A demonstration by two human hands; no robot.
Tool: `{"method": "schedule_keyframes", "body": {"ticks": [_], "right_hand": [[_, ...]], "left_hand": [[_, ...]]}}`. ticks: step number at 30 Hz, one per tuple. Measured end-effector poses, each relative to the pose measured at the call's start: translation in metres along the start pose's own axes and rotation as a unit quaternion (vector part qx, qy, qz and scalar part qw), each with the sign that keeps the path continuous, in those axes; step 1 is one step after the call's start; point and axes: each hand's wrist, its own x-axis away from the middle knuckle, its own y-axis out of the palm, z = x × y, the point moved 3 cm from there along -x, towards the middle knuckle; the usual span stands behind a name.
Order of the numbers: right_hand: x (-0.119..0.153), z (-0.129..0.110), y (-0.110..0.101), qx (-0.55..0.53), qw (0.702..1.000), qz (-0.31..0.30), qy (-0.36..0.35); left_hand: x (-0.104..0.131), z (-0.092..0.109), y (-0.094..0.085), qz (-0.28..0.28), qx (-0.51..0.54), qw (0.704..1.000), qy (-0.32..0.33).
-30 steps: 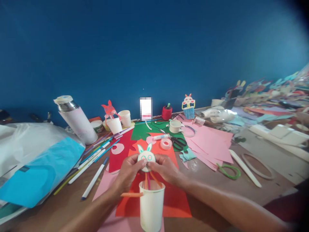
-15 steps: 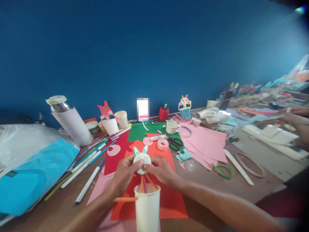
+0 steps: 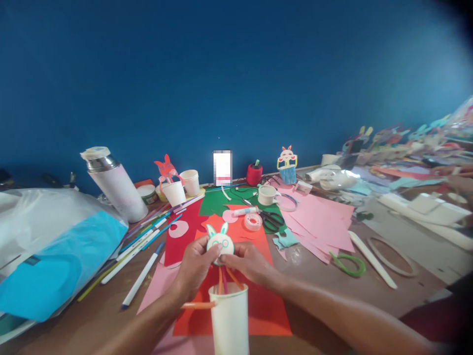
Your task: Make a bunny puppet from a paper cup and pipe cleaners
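Observation:
Between my two hands is a round white paper bunny head [image 3: 221, 240] with green-outlined ears and eyes. My left hand [image 3: 199, 259] pinches its left side, thumb on the front. On the other side my right hand [image 3: 246, 261] grips the lower right edge, thumb also in front. Orange and magenta pipe cleaners [image 3: 226, 280] run from below the head down into an upright white paper cup [image 3: 231, 320]. A bent orange pipe cleaner [image 3: 199, 305] sticks out of the cup's left side. Under the hands lies an orange-red paper sheet [image 3: 268, 315].
Scissors [image 3: 272, 220], a tape roll [image 3: 253, 222] and a glue stick [image 3: 246, 211] lie beyond my hands. Pink sheets [image 3: 320, 219] and a green pipe cleaner loop [image 3: 349, 265] are on the right. Markers [image 3: 143, 276], a flask [image 3: 116, 187] and a plastic bag [image 3: 66, 256] occupy the left.
The view has shifted slightly, so the scene sits a little further right. Both hands keep their hold on the bunny head, with little other movement.

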Motion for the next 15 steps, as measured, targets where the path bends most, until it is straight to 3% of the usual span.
{"method": "schedule_keyframes", "body": {"ticks": [15], "right_hand": [[0.0007,-0.0015,0.0024,-0.001,1.0,-0.009,-0.019]], "left_hand": [[0.0008,0.0026,0.0013,-0.012,0.018,1.0,-0.012]]}}
